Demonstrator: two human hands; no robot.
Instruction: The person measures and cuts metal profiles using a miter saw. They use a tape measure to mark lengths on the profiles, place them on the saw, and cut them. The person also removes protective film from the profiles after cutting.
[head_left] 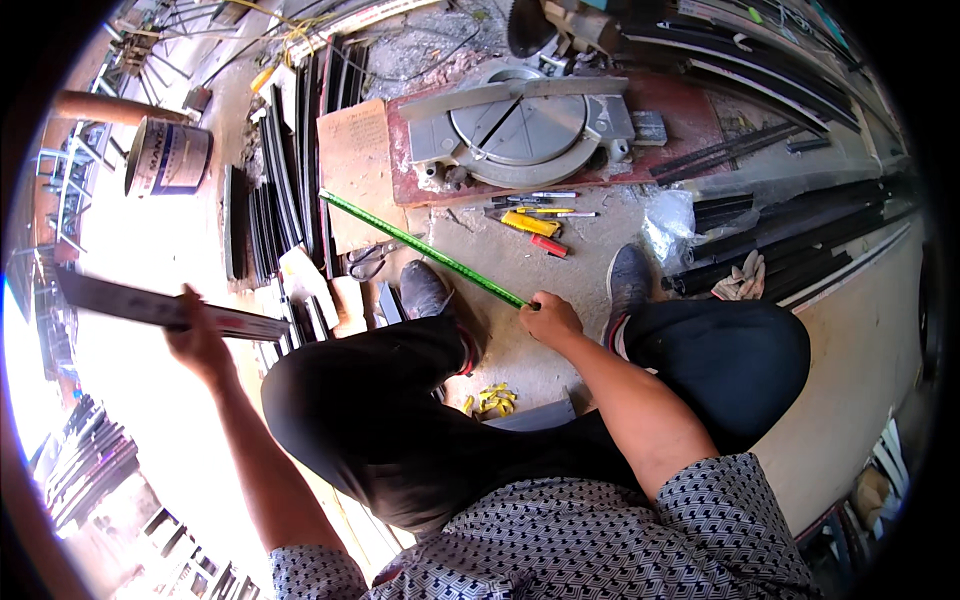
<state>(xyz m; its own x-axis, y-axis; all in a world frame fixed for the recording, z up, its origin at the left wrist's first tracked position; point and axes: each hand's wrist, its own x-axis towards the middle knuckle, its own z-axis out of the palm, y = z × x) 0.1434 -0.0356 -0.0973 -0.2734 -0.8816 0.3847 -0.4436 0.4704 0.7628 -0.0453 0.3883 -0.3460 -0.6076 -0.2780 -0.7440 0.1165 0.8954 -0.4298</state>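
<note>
Off to the left, my left hand (203,345) is closed around a flat dark strip of profile (115,298) with pale marks along it. This strip is held up and looks slightly blurred. Between my knees, my right hand (552,318) grips the near end of a long, thin, shiny green rod (425,248). The rod slants away to the far left, its far end over a sheet of brown cardboard (352,150) with writing on it. Scissors (368,262) with dark handles lie near my left shoe, below the rod.
Ahead stands a grey mitre saw base (520,120) on a reddish board (690,110). Near it lie pens, a yellow cutter (528,222) and a red marker (548,245). Black profiles (285,185) flank me on the left. A bucket (168,157) and gloves (742,277) sit farther out.
</note>
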